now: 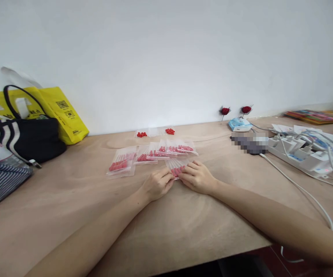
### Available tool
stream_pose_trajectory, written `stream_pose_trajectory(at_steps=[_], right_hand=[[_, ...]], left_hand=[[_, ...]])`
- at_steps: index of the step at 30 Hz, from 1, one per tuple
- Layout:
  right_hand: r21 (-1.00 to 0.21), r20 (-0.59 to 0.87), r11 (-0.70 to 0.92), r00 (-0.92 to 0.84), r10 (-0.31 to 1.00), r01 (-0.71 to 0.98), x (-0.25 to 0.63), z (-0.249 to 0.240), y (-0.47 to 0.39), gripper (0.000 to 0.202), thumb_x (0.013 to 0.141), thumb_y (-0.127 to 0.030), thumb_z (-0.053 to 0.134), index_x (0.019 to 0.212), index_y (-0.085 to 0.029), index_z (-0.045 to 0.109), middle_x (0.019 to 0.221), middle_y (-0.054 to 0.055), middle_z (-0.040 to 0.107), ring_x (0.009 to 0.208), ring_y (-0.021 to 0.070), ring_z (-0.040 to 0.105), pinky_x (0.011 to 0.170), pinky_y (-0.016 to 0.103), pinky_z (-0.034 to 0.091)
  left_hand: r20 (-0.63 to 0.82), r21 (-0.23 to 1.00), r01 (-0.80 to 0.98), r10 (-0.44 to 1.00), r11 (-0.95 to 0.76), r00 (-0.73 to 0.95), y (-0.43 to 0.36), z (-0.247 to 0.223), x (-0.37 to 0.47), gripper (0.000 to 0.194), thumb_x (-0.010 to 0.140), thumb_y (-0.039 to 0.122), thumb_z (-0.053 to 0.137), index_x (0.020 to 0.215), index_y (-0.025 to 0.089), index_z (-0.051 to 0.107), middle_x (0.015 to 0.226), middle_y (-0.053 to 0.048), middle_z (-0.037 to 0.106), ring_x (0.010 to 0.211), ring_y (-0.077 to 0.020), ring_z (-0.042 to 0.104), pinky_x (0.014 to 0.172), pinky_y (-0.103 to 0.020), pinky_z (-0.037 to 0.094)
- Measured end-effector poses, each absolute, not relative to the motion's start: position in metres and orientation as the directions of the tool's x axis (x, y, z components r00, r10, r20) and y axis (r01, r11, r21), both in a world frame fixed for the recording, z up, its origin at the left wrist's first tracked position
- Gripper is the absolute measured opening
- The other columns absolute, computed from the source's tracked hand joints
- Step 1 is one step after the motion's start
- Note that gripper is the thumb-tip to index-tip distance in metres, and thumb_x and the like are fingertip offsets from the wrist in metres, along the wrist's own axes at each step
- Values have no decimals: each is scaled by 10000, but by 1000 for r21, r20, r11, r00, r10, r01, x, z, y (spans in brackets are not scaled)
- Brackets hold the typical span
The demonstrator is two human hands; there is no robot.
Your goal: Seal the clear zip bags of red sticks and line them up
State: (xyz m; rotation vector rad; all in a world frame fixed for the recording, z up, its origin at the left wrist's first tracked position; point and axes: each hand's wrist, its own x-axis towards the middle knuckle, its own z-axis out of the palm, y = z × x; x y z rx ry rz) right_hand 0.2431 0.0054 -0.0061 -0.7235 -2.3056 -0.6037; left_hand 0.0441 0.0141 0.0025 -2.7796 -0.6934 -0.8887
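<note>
Near the middle of the table lies a small clear plastic bag holding several red pieces with pale, slim stems. My left hand is closed, its thumb and fingertips pinching the bag's near left corner. On the other side my right hand has its fingers curled over the bag's right part, gripping its near edge. Just beyond my hands, a row of overlapping filled bags lies flat, and another filled bag is at the left. Farther back are loose red pieces on clear plastic.
At the left stand a yellow bag, a black handbag and a striped cloth bag. To the right are a tissue pack, a phone, a power strip with tangled cables and two dark red flowers.
</note>
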Motion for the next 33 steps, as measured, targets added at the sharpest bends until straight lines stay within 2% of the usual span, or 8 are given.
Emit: stream_pose_trajectory(at_steps=[5, 12, 17, 20, 26, 30, 33], right_hand=[[293, 680, 754, -683, 268, 588, 229, -5, 11, 235, 831, -195, 408, 649, -176, 555, 616, 8, 524, 611, 114, 407, 586, 285, 258], [386, 631, 764, -752, 191, 517, 233, -3, 14, 260, 851, -170, 362, 648, -164, 525, 613, 16, 487, 625, 121, 406, 577, 286, 249], [433, 611, 720, -764, 209, 543, 253, -3, 15, 291, 851, -167, 369, 595, -169, 506, 581, 9, 468, 589, 118, 377, 575, 287, 254], [416, 612, 723, -758, 227, 552, 263, -3, 14, 307, 849, -188, 381, 566, -172, 499, 563, 4, 465, 585, 116, 377, 585, 283, 268], [294, 686, 747, -675, 270, 597, 256, -2, 11, 191, 829, -204, 421, 713, -175, 570, 681, 30, 556, 672, 129, 432, 602, 277, 290], [288, 695, 755, -671, 259, 590, 246, -3, 11, 212, 823, -186, 419, 680, -172, 575, 654, 29, 554, 644, 124, 423, 601, 274, 293], [291, 710, 749, -659, 249, 596, 244, -3, 12, 210, 816, -187, 426, 677, -165, 582, 639, 31, 551, 640, 126, 421, 597, 273, 294]], left_hand=[[581, 13, 457, 379, -889, 720, 15, 2, 43, 180, 828, 161, 408, 734, 136, 559, 737, -48, 568, 643, -115, 545, 586, -223, 442], [586, -10, 462, 370, -887, 721, 14, 4, 43, 190, 822, 159, 404, 707, 144, 554, 723, -44, 573, 637, -111, 541, 569, -217, 437], [605, 29, 466, 386, -884, 696, 12, 6, 43, 166, 818, 156, 420, 710, 150, 545, 717, -34, 567, 627, -97, 533, 577, -199, 438], [613, 44, 448, 378, -893, 694, 11, 6, 44, 152, 813, 155, 432, 709, 149, 542, 719, -31, 565, 621, -92, 531, 568, -190, 437], [661, 45, 430, 349, -902, 664, 13, 4, 43, 115, 796, 143, 467, 720, 148, 553, 721, -26, 571, 625, -88, 539, 582, -188, 448], [680, 31, 432, 336, -901, 652, 16, 4, 45, 88, 785, 134, 479, 761, 150, 562, 764, -37, 587, 689, -107, 557, 634, -215, 470], [705, -26, 401, 267, -916, 657, 18, 5, 46, 84, 786, 131, 493, 809, 156, 570, 803, -42, 603, 741, -120, 568, 681, -241, 482]])
